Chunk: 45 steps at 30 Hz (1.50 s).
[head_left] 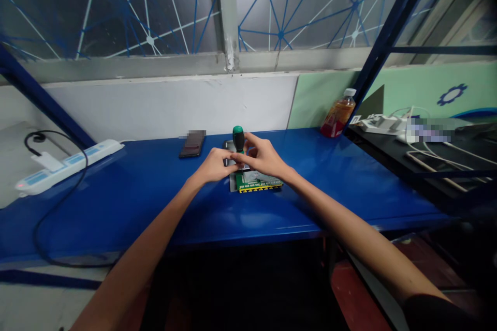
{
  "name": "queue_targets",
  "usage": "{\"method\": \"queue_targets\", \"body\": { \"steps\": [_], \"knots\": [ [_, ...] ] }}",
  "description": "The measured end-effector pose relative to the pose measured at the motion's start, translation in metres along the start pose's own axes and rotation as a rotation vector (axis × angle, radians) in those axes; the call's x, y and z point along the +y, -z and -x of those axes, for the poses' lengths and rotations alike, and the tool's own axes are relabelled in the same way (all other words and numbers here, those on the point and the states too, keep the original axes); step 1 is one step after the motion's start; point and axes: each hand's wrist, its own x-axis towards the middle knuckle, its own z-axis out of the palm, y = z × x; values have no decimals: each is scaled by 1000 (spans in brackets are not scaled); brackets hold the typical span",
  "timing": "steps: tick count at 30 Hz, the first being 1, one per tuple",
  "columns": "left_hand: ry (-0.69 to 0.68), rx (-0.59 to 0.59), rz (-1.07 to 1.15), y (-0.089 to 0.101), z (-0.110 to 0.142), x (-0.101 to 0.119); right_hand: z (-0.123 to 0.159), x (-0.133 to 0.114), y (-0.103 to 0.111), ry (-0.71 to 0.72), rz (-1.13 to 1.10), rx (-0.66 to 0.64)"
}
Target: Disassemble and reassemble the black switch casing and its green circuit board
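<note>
A screwdriver [238, 138] with a green and black handle stands nearly upright over a green circuit board [243, 181] with a yellow-edged front. My right hand [266, 156] curls its fingers round the screwdriver just below the top of the handle. Close against it, my left hand [214, 165] pinches its fingertips together by the screwdriver's lower end; what lies between them is hidden. A grey plate [233, 184] shows at the left edge of the board. Behind the hands, a dark item [226, 146] is mostly covered by them.
On the blue table [155, 201], a phone [193, 145] lies behind my left hand. A power strip [73, 165] with a plugged-in charger and black cable [77, 186] is at the left. A drink bottle [339, 114] stands back right, near a black surface holding white cables [423, 150].
</note>
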Motion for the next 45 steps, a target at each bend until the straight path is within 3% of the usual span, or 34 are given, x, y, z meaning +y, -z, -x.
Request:
{"method": "queue_targets", "body": {
  "steps": [11,19,32,41,45],
  "knots": [
    [63,6,52,1,0,-1,0,0,-1,5,30,-6],
    [-27,-32,11,2,1,1,-1,1,0,2,22,-5],
    [11,-12,59,0,0,0,-1,-1,2,-13,72,-20],
    [16,-79,103,0,0,5,-3,0,7,-61,-58,88],
    [40,-32,107,-7,-3,4,-5,1,12,-46,-103,130]
  ]
}}
